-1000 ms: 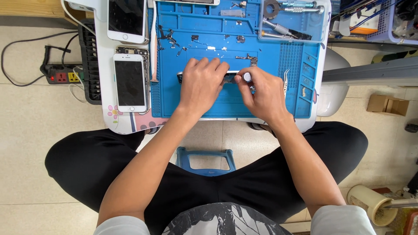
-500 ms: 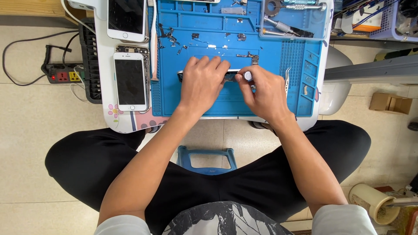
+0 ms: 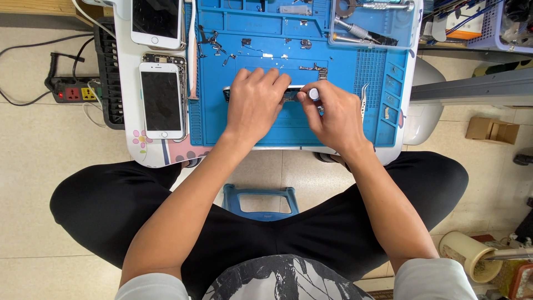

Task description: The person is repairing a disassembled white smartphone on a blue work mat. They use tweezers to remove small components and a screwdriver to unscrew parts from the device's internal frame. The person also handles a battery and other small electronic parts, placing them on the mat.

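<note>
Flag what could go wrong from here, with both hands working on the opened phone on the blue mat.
1. Loose screws and small parts lie scattered on the blue mat just beyond the hands; a sweep of the left hand could scatter them.
2. The right hand presses a small tool onto the opened phone; a slip could scratch the parts inside.
3. The tweezers lie close to the right hand and may get knocked off.

opened phone (image 3: 291,94) | flat, crosswise on blue mat (image 3: 333,119) | mostly covered (ends visible)
</note>
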